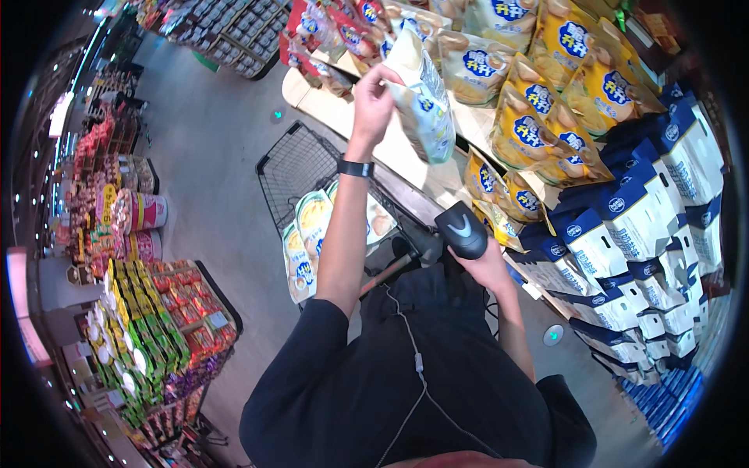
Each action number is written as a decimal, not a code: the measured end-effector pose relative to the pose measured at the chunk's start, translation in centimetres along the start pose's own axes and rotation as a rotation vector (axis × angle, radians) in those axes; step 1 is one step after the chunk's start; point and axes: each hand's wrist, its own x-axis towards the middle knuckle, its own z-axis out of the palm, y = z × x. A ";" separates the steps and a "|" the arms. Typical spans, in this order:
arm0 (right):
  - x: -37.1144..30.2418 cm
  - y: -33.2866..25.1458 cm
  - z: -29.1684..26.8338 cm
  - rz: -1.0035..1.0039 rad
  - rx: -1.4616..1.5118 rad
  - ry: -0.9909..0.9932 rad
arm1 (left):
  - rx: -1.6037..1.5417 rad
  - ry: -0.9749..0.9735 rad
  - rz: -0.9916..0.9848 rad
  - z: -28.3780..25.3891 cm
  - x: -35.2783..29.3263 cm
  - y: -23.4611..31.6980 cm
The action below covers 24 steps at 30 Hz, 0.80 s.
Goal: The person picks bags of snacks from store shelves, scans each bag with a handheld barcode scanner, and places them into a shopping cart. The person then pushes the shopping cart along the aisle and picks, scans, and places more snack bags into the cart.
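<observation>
Your left hand is clamped on the left edge of a pale bag, held up over the near edge of the wooden surface, probably to leave most of its printed panel uncovered. Your right hand is closed around a black handheld scanner, just nearer and to the right; its head covers part of your grip. Yellow bags lean together at far right, likely propping each other, while the cart at left carries similar pale bags.
</observation>
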 end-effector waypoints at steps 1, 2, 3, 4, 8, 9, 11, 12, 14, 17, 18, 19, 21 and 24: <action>-0.2 -1.3 -0.5 -0.015 0.011 0.028 | -0.137 0.010 -0.057 -1.4 -0.5 1.2; -0.4 -2.7 -0.8 -0.034 0.021 0.044 | -0.268 0.031 -0.108 -2.9 -1.3 2.5; -0.7 -4.2 -1.2 -0.015 0.080 0.060 | -0.355 0.074 -0.076 -4.1 -1.8 2.9; -0.8 -5.4 -1.2 0.005 0.136 0.077 | -0.453 0.060 -0.057 -5.7 -2.4 3.5; 0.2 -8.0 -0.7 -0.327 -0.020 0.130 | -0.570 -0.056 -0.012 -8.8 -5.5 6.4; 0.8 -8.0 -0.4 -0.241 -0.016 0.062 | -0.558 -0.085 0.003 -9.3 -6.3 6.7; 1.6 -8.4 0.1 -0.129 0.002 -0.021 | -0.543 -0.107 0.009 -10.5 -7.4 7.0; 1.8 -8.2 1.0 -0.101 0.023 -0.042 | -0.514 -0.060 0.012 -11.5 -8.8 7.6; 1.7 -9.0 2.4 -0.241 -0.056 -0.035 | -0.382 0.133 0.008 -13.7 -11.8 8.3; 1.8 -8.0 3.6 -0.289 -0.095 -0.229 | -0.318 0.151 -0.013 -15.2 -16.6 11.8; 1.5 -8.3 4.1 -0.344 -0.146 -0.222 | -0.279 0.195 -0.033 -15.2 -17.9 13.2; 1.3 -7.4 4.5 -0.308 -0.165 -0.217 | -0.276 0.262 -0.073 -16.7 -19.7 12.9; 0.3 -6.2 5.2 -0.177 -0.184 -0.201 | -0.290 0.258 -0.088 -20.9 -22.6 10.2; -0.7 -5.2 5.7 -0.059 -0.161 -0.262 | -0.330 0.411 -0.165 -23.2 -24.9 8.1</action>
